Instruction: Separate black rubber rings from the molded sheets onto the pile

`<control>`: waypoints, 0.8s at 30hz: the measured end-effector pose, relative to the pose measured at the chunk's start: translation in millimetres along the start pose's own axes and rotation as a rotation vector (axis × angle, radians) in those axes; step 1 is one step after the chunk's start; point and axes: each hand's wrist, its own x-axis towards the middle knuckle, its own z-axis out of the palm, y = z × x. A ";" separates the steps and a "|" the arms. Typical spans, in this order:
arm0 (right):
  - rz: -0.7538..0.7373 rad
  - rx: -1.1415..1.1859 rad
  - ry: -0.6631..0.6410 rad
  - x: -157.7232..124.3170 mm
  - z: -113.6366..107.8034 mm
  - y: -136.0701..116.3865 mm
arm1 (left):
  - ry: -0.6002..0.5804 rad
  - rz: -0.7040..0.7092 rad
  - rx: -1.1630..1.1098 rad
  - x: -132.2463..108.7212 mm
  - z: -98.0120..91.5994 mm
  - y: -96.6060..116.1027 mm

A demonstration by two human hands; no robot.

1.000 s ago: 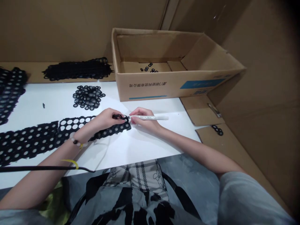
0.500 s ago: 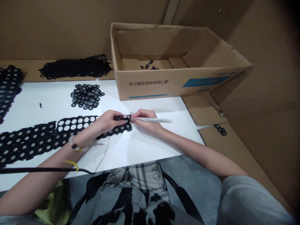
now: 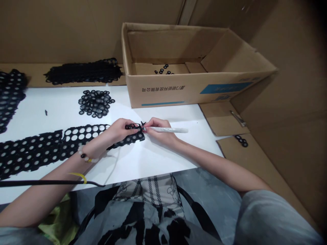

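My left hand (image 3: pixel 118 130) is closed on the right end of a black rubber sheet (image 3: pixel 88 147), fingers pinching its upper edge. The sheet lies flat on the white table; its upper rows show open round holes, its lower rows hold grey-centred discs. In a pen grip, my right hand (image 3: pixel 160 132) holds a white pen-shaped tool (image 3: pixel 173 130), its tip against the sheet beside my left fingertips. The tip itself is hidden by fingers and black strands. Behind my left hand lies a pile of loose black rings (image 3: pixel 95 103).
An open cardboard box (image 3: pixel 163 89) with several rings inside stands behind my hands. Stacked black strips (image 3: pixel 83 71) lie at the back left, and another perforated sheet (image 3: pixel 11 97) at far left. Tweezers (image 3: pixel 238 118) and a few rings (image 3: pixel 240 140) rest on cardboard at right.
The view has shifted slightly. Both hands keep nearly the same place at the sheet's right end, and the white tool stays in my right hand.
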 end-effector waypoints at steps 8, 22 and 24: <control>0.018 0.194 0.000 1.0 0.3 0.3 | -0.006 0.012 0.002 0.2 -0.9 -1.3; 0.020 0.147 0.003 2.9 0.1 -2.2 | 0.012 0.006 0.023 0.2 -0.2 -1.0; 0.016 0.124 -0.004 2.8 -0.2 -2.9 | 0.010 0.010 0.025 0.6 -0.4 -0.9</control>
